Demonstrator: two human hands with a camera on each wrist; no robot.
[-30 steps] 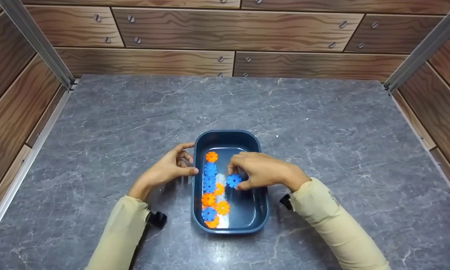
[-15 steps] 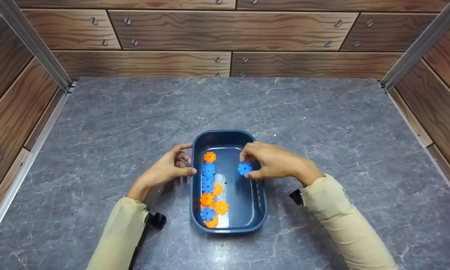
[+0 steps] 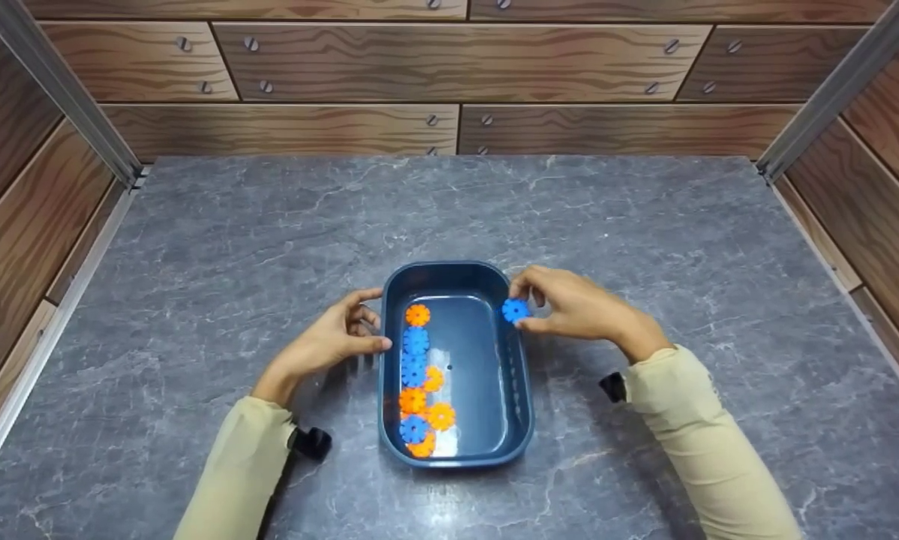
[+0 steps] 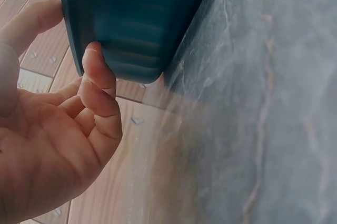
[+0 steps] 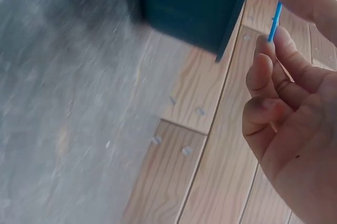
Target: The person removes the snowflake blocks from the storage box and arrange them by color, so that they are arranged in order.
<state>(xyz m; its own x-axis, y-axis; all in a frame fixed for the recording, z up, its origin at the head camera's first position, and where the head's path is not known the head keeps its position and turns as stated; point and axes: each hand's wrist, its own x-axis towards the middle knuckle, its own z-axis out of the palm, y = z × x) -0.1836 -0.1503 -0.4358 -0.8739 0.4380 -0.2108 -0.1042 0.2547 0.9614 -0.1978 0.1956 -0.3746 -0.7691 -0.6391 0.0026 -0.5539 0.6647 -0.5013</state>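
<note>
My right hand (image 3: 577, 304) pinches a blue interlocking disc (image 3: 515, 310), notched like a flower, between thumb and fingertips over the tub's right rim. In the right wrist view that disc (image 5: 274, 21) appears edge-on, above the rim. A dark blue rectangular tub (image 3: 472, 459) stands on the table. My left hand (image 3: 335, 336) rests its thumb and forefinger tips against the tub's left side, the other fingers loosely bent. Along the left of the tub floor lie several more discs, among them an orange disc (image 3: 417, 315) and a blue disc (image 3: 414, 430), some overlapping.
The grey marbled table (image 3: 269, 217) extends around the tub. Wood-patterned panels (image 3: 457, 64) enclose the back and both sides, with metal posts at the rear corners. A black wrist camera (image 3: 313, 443) sits by the left sleeve.
My right hand has carried the blue disc from low inside the tub up and rightward to its right rim. My left hand stays at the tub's left side.
</note>
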